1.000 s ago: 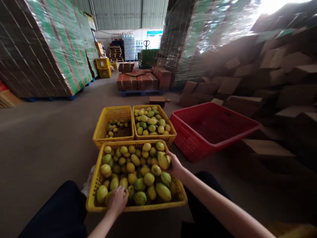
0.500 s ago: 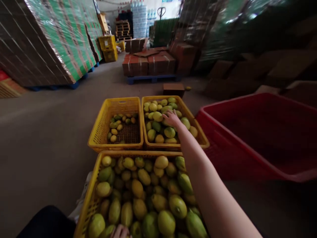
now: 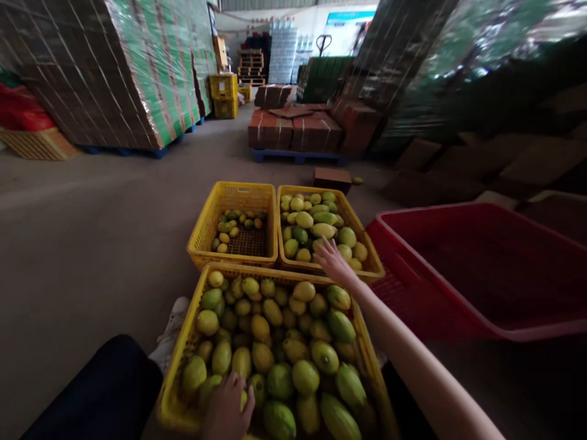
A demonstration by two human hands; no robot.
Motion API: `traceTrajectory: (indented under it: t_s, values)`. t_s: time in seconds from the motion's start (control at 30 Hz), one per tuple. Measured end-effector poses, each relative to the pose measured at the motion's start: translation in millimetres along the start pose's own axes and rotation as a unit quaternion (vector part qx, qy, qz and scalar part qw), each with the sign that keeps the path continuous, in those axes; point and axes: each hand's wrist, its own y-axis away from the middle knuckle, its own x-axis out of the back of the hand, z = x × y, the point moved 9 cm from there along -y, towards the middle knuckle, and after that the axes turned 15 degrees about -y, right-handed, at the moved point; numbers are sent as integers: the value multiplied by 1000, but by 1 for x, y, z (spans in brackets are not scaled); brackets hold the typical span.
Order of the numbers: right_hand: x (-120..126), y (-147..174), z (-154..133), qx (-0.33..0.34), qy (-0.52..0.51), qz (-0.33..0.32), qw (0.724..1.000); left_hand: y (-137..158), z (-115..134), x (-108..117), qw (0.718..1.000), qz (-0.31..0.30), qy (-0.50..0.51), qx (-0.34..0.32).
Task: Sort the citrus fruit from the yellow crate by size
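— The fingers of my right hand [image 3: 334,261] are spread apart and hold nothing; the hand hovers over the near rim of the far-right yellow plastic crate [image 3: 362,252], which is full of yellow-green oval fruits [image 3: 323,230].

— And your left hand [image 3: 227,404]?

— Its fingers curl down on a green fruit [image 3: 244,398] at the near edge of the closest yellow plastic crate [image 3: 195,318], which stands between my knees. Whether they really grip it, I cannot tell.

— What else is near?

— A far-left yellow crate [image 3: 206,223] with only few small fruits, and a big empty-looking red plastic crate [image 3: 458,305] on the right.
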Motion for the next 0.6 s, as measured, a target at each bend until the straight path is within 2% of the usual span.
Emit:
traceTrajectory:
  t_s: [0.07,0.13,0.27,0.33,0.43,0.6]
  values:
    - [-8,38,-27,-18,-34,-18,999,-2,0,11,999,-19,17,19]
    - [-27,79,-57,-21,-58,-72,995,-3,1,23,999,-32,28,25]
    - [-89,164,-105,-44,-115,-215,969,-5,-5,30,994,-83,48,44]
    - [-115,197,-119,-69,-148,-242,956,-6,-10,30,990,-94,82,63]
    - [-136,221,-131,-96,-127,-225,961,-8,-18,31,985,-90,119,91]
    - [-143,217,-139,-79,-17,-238,968,-7,-22,35,986,-100,108,82]
